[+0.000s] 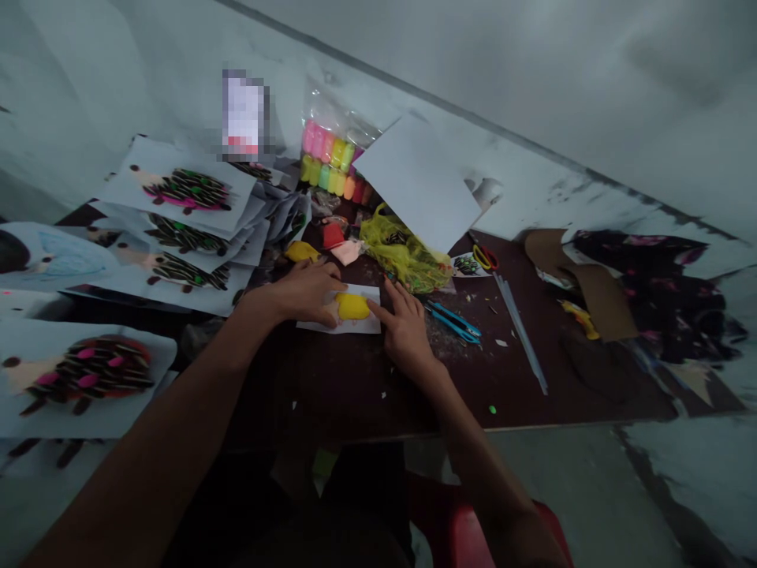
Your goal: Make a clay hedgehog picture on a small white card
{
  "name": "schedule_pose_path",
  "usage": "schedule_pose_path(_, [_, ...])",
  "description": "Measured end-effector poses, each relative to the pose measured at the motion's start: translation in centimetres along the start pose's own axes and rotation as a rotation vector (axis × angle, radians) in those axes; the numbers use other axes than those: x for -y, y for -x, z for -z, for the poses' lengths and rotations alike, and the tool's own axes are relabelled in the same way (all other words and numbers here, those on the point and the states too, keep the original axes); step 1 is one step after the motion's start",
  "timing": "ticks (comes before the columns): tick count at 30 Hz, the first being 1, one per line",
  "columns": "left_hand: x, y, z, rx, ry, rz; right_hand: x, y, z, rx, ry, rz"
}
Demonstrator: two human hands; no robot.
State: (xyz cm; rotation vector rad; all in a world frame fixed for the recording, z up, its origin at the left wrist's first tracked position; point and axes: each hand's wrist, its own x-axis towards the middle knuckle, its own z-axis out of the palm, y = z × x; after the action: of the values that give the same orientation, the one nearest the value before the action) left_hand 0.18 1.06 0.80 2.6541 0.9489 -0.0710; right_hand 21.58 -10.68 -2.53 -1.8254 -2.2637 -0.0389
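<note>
On a small white paper card [370, 323] lies a flattened yellow piece of modelling clay [353, 306], with small pinkish bits along its lower edge. My left hand [311, 292] rests on the card's left side, fingers apart, the thumb and a finger near the clay's left end. From the right, my right hand [408, 327] reaches in with its fingers apart, the index fingertip at the clay's right edge. Another yellow clay lump [302, 252] sits just beyond my left hand. Red clay [333, 235] and pale pink clay [346, 252] lie farther back.
Stacked hedgehog pictures [195, 189] stand at the left. A yellow-green net bag [408, 252], a bag of colored clay [331, 158] and a large white sheet [419, 181] are at the back. A blue cutter [455, 322], scissors [485, 256] and clear sticks [520, 335] lie right.
</note>
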Motion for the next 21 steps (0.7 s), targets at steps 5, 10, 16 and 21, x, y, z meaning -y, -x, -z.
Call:
schedule_pose_path(5, [0.3,-0.1,-0.3,-0.004,0.013,-0.009,-0.1,-0.4,0.0,0.042,0.017,0.025])
schedule_pose_path(10, [0.1,0.0,-0.2,-0.001,0.008,0.009,0.0,-0.1,0.1,0.033,0.056,0.072])
schedule_pose_path(16, [0.0,0.0,-0.1,-0.004,0.003,0.004,0.3,0.3,0.5,0.060,0.069,0.103])
schedule_pose_path(21, [-0.1,0.2,0.2,0.009,0.008,-0.004,0.6,0.0,1.0,0.056,0.053,0.083])
